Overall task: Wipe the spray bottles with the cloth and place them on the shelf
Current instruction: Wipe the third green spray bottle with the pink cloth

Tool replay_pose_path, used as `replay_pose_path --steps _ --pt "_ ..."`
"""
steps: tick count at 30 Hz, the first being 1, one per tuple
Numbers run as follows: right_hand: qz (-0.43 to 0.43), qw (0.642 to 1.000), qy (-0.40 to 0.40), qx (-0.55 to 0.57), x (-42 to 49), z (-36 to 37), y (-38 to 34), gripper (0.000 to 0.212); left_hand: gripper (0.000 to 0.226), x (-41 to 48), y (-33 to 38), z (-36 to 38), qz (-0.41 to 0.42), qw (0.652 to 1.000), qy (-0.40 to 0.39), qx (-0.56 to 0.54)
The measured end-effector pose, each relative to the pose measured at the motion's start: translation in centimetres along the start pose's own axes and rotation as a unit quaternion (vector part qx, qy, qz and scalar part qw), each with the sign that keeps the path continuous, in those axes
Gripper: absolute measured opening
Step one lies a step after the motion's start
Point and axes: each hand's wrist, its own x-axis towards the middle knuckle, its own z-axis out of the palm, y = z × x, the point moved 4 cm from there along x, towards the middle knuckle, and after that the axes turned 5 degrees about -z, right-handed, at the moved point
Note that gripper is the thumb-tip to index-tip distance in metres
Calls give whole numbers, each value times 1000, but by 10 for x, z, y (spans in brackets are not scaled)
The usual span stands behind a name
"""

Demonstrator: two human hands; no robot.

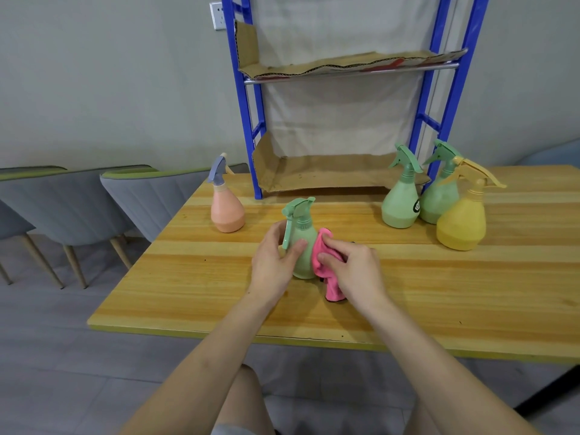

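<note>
The green spray bottle (303, 243) stood upright on the desk (408, 277), near its front edge and directly ahead of the person, its long axis vertical and its trigger head turned to the left. The left hand (273, 262) was wrapped around the bottle's left flank, thumb across the front of the body, steadying it. The right hand (354, 271) was closed on a bunched pink cloth (326, 271) and pressed it against the bottle's right side, so both hands sat on the bottle, one from each side. The wipe looked to be under way, not finished.

The shelf (345, 177) lay straight beyond the bottle, farther along the desk, its cardboard-lined bottom level open toward the person. From this grip, the left hand seemed better placed to carry the bottle forward, since the right was occupied with the cloth.

Four more bottles waited on the desk: a peach bottle (227, 211) to the left, and to the right two green bottles (400, 202) (439, 196) with a yellow bottle (461, 221) in front of them. The right-hand group stood close by the shelf's right post, partly screening that corner.

The bottle's base and its right side were hidden by fingers and cloth, so whether it rested fully on the desk or was slightly lifted could not be told. A dark object behind the right hand was mostly covered and unidentifiable. The upper shelf level was seen only from below, and its surface was not visible.
</note>
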Motion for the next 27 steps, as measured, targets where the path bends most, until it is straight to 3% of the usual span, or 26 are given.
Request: replay_pose_path --steps 5,9,11,15,20,27 --pt "-23 998 19 58 15 0 -15 44 79 5 -3 1 -8 1000 -10 17" --pt "-7 1000 -8 27 2 6 -1 46 47 8 -5 0 15 1000 -10 19" --pt "12 1000 -14 22 -7 7 9 44 43 7 -5 -1 20 1000 -8 7" --pt "15 1000 -3 15 -8 5 11 40 46 4 -6 1 13 999 -31 -6" --pt "-15 999 23 43 12 3 -9 33 66 10 -18 5 11 998 -36 51" --pt "0 1000 6 19 0 3 5 36 57 0 -9 10 18 996 -21 82"
